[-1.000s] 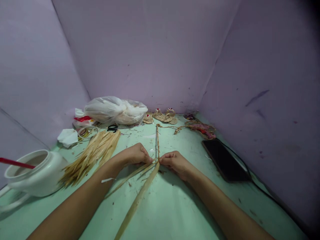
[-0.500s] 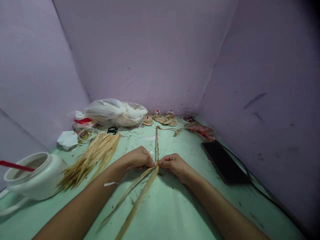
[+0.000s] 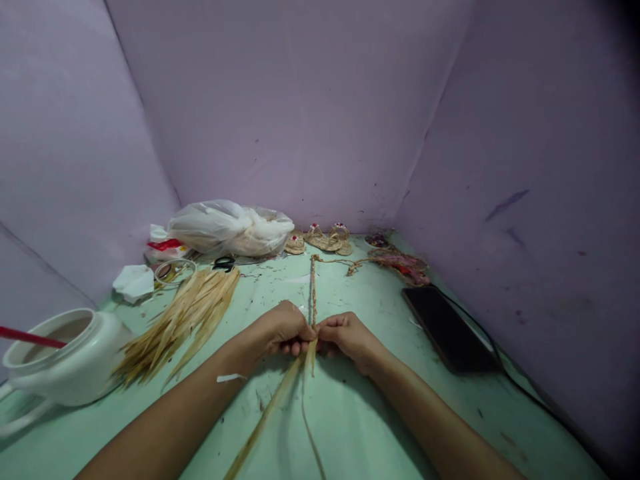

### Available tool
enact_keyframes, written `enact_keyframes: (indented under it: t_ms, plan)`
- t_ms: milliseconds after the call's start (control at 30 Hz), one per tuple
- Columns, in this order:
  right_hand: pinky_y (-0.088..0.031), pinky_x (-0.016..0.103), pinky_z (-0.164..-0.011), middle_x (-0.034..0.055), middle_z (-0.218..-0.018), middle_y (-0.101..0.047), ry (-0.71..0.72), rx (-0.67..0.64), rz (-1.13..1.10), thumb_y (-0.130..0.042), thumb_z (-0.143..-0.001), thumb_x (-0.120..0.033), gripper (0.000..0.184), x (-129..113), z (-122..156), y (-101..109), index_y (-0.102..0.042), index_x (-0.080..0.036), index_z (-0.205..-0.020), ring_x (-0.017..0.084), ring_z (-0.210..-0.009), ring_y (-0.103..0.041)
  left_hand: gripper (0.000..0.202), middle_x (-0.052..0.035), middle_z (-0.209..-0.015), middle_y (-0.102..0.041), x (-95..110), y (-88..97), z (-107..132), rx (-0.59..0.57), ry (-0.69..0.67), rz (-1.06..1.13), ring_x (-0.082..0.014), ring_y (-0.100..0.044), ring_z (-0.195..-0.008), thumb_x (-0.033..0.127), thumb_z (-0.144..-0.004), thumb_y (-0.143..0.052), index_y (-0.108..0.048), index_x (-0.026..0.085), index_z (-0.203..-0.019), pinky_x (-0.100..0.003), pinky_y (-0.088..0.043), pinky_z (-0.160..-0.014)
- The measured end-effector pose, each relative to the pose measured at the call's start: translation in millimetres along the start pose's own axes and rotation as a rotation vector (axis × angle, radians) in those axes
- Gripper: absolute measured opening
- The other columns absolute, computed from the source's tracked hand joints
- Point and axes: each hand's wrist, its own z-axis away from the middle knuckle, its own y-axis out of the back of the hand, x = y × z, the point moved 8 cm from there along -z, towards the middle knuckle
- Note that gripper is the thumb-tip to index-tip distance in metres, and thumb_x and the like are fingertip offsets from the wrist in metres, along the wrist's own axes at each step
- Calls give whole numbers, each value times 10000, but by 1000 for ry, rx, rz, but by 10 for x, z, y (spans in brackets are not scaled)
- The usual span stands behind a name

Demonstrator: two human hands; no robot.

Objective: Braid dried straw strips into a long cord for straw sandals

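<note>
A thin braided cord [image 3: 313, 287] of straw-coloured fibre runs straight from a knot on the table down to my hands. My left hand [image 3: 287, 328] is closed, its thumb and fingers pinching flat fibre strips at the cord's lower end. Opposite it, my right hand [image 3: 345, 339] pinches the same end between thumb and forefinger. Loose fibre strips [image 3: 265, 419] hang from between the fingers toward me, one wide and one thin, with a short end beside them. The fingertips partly hide where the strips cross.
To the left lie a bundle of dried strips [image 3: 185, 320], a white pot [image 3: 70, 373] with a red stick, and scissors [image 3: 225, 263]. Behind are a plastic bag [image 3: 230, 227] and small woven sandals [image 3: 327, 240]. On the right are a phone [image 3: 453, 333] with a cable and tangled cord [image 3: 400, 262].
My left fingers have curled further under the strips. The thin strip has swung from the left to the right of the wide one, and a short end now shows below the pinch.
</note>
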Motion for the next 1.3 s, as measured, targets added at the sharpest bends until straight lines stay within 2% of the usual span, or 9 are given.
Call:
enact_keyframes:
  t_ms: [167,233,333,567,733,833,900,1100,1300]
  plan:
    - [-304,180,-377,-30,-402,-495,-1,14,-33,-525,-568,-151,121,-30,20,18,-600,-115,-479,46,-352,-371,87,65,-333,-378,45,146,13,195,-102,-72,-46,-302,-320,163,-502,-589,-511,127,-513,-189,-202,-345]
    - [-304,181,-375,-32,-406,-494,-10,18,-45,-533,-564,-152,109,-30,28,25,-596,-115,-483,45,-352,-371,138,77,-345,-399,16,116,4,160,-93,-7,-56,-332,-312,163,-521,-586,-541,137,-648,-178,-214,-340]
    - [-316,180,-390,-14,-447,-536,-25,7,-68,-537,-575,-171,110,-23,39,16,-589,-115,-495,52,-380,-407,213,62,-369,-455,-34,-12,-25,3,-74,115,-66,-356,-294,165,-563,-547,-548,145,-776,-167,-221,-317]
    - [-232,173,-359,4,-470,-561,-76,5,-54,-520,-600,-187,118,27,54,2,-578,-116,-525,50,-377,-426,107,14,-422,-513,-47,-102,-34,-154,-97,221,-58,-406,-309,215,-583,-573,-554,112,-606,-163,-270,-295]
    - [-117,186,-343,-2,-466,-542,-79,-26,-67,-517,-605,-205,119,63,45,-24,-577,-118,-550,38,-355,-365,58,24,-443,-532,-40,-65,20,-93,-53,160,-35,-331,-265,187,-623,-538,-548,129,-621,-156,-206,-269]
    - [-79,203,-349,-43,-370,-423,-69,-18,-67,-525,-600,-209,132,79,40,-13,-541,-124,-500,30,-329,-249,49,35,-415,-498,-1,-78,45,-90,-72,183,-43,-360,-277,155,-628,-525,-517,133,-584,-154,-221,-277]
    - [-102,203,-356,-52,-352,-389,-47,-16,-62,-526,-594,-204,141,81,33,-6,-527,-126,-476,32,-336,-234,37,44,-393,-471,3,-90,51,-98,-63,194,-46,-365,-277,138,-623,-524,-522,130,-586,-152,-216,-280]
    - [-256,203,-431,10,-468,-545,4,-99,-126,-504,-603,-207,144,109,-13,-47,-533,-131,-484,66,-421,-392,69,8,-478,-554,-36,-115,16,-107,-10,240,-16,-321,-277,94,-599,-510,-571,101,-631,-146,-169,-280]
    - [-253,209,-440,-4,-472,-524,10,-40,-62,-539,-593,-225,140,131,-54,43,-567,-121,-505,61,-418,-362,37,32,-393,-469,-68,-137,-32,-177,-19,355,-42,-389,-304,107,-590,-532,-565,94,-602,-143,-242,-299]
